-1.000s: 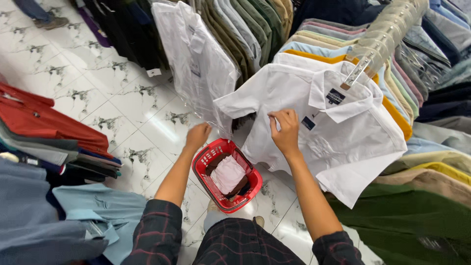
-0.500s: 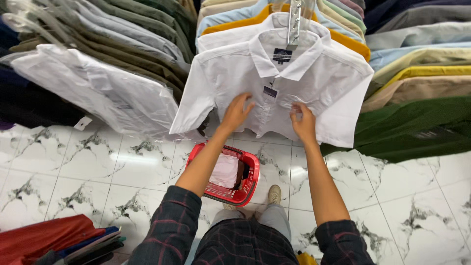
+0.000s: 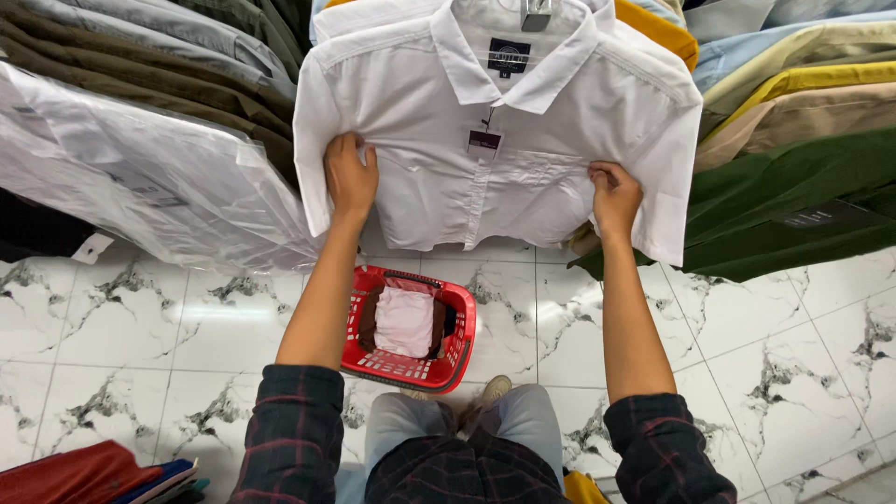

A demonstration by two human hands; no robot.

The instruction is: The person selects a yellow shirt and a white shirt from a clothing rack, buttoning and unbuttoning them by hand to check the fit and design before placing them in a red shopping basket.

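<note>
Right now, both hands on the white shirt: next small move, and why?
Probably lift it slightly to free the hanger. The left hand and right hand each pinch a side of the white shirt, which hangs spread flat from its hanger clip among packed shirts; the red basket sits directly below.

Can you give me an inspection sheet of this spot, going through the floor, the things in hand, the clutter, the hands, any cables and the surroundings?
Surface: white marbled tile floor, glossy.
Job's things: white shirt on a hanger, collar up, tag at the chest, spread flat facing the camera.
Clutter: red basket on the floor below, holding folded cloth; folded red and blue stack at lower left.
Hands: left hand grips the shirt's left side; right hand pinches its right side near the sleeve.
Cables: nothing seen.
Surroundings: plastic-bagged white shirt at left, olive and grey garments above it; yellow, tan and green shirts at right.
</note>
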